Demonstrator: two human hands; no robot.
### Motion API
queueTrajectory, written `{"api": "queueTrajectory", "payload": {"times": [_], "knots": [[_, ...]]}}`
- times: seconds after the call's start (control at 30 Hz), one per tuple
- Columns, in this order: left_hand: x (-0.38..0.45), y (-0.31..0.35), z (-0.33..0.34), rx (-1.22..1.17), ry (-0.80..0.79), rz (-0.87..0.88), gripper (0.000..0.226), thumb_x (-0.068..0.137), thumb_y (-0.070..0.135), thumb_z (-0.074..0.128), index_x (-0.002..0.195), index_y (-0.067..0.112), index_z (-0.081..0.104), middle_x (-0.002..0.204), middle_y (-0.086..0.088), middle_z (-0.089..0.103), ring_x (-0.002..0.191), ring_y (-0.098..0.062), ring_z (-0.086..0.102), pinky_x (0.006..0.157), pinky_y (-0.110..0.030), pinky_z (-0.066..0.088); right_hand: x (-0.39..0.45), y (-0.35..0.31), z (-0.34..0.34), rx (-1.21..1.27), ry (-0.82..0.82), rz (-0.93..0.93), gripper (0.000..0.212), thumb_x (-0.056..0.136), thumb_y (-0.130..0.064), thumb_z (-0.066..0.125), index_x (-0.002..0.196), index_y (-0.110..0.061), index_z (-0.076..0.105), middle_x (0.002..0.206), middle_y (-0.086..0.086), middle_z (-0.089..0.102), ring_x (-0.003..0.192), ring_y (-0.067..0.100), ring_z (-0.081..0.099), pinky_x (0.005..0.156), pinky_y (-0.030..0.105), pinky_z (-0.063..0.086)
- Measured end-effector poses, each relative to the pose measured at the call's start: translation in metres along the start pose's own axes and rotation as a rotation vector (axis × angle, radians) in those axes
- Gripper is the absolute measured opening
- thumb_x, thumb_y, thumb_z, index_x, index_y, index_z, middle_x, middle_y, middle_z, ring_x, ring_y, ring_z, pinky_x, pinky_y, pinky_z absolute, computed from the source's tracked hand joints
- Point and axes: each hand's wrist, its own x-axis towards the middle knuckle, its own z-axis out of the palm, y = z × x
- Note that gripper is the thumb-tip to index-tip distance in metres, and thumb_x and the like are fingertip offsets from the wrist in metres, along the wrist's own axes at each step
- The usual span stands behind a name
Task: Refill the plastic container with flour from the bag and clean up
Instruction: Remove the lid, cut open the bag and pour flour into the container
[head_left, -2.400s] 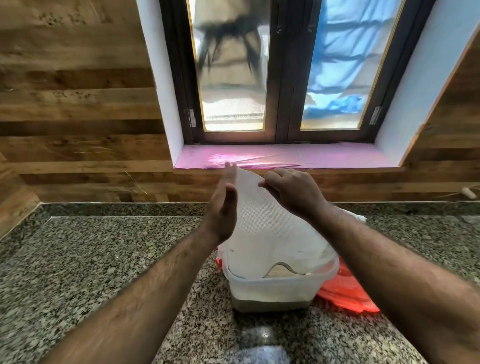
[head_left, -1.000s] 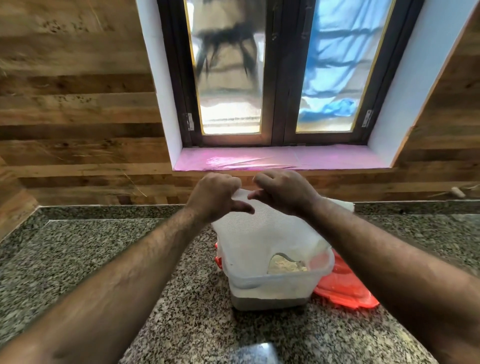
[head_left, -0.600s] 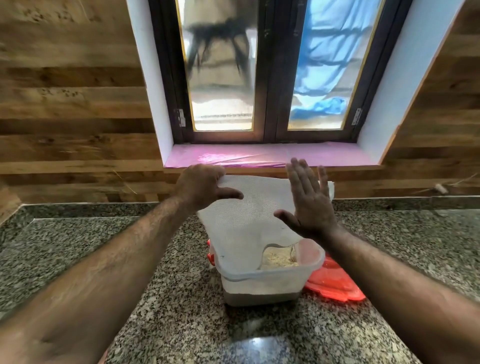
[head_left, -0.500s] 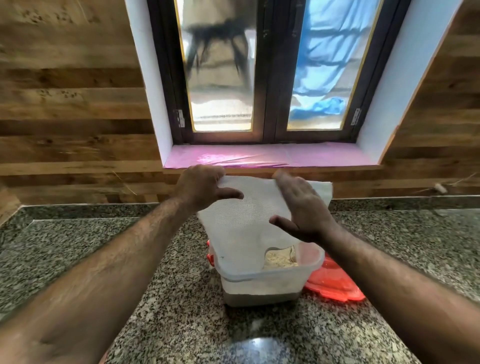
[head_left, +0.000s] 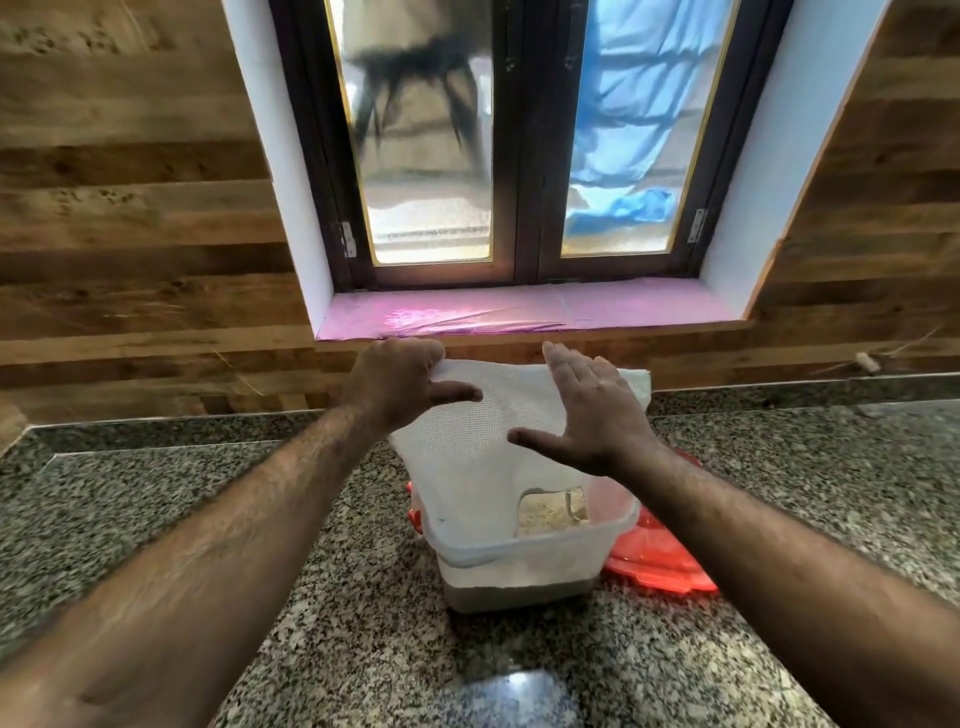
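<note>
A white woven flour bag (head_left: 467, 441) is tipped mouth-down into a translucent plastic container (head_left: 524, 558) on the granite counter. Pale flour (head_left: 550, 512) shows inside the container beside the bag's mouth. My left hand (head_left: 400, 382) grips the bag's raised upper left corner. My right hand (head_left: 597, 415) is flat with fingers spread, palm against the bag's upper right side. The bag's far right corner sticks out behind that hand.
A red lid (head_left: 654, 551) lies flat on the counter (head_left: 182, 493) under and to the right of the container. A wooden wall and a pink-lined window sill (head_left: 519, 312) stand close behind. The counter stretches left and right.
My right hand let go of the bag's top, opened out and now presses flat on its side. My left hand closed on the top corner. The bag has sagged lower.
</note>
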Motion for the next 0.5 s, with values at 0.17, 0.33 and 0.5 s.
{"api": "queueTrajectory", "payload": {"times": [0.17, 0.33, 0.5], "knots": [[-0.001, -0.002, -0.001, -0.018, 0.051, -0.003, 0.061, 0.074, 0.077, 0.073, 0.065, 0.028, 0.037, 0.059, 0.012, 0.036, 0.052, -0.002, 0.028, 0.050, -0.021, 0.021, 0.014, 0.008, -0.011, -0.093, 0.111, 0.000, 0.085, 0.088, -0.094, 0.037, 0.119, -0.022, 0.070, 0.108, -0.002, 0.075, 0.098, 0.021, 0.069, 0.090, 0.043, 0.057], [0.000, -0.014, -0.003, -0.040, 0.128, -0.041, 0.067, 0.074, 0.084, 0.065, 0.065, 0.020, 0.049, 0.062, 0.000, 0.050, 0.056, -0.014, 0.040, 0.049, -0.025, 0.026, 0.026, 0.022, -0.031, -0.035, 0.002, 0.184, 0.079, 0.067, -0.102, 0.055, 0.096, -0.029, 0.066, 0.085, -0.010, 0.067, 0.077, 0.013, 0.063, 0.080, 0.040, 0.059], [0.007, -0.021, -0.006, 0.075, 0.057, -0.026, 0.070, 0.073, 0.083, 0.068, 0.076, 0.014, 0.057, 0.096, -0.005, 0.057, 0.088, -0.023, 0.051, 0.073, -0.039, 0.048, 0.034, 0.036, -0.040, -0.051, 0.001, 0.207, 0.082, 0.064, -0.098, 0.064, 0.095, -0.023, 0.072, 0.083, -0.006, 0.070, 0.070, 0.012, 0.064, 0.067, 0.034, 0.062]]}}
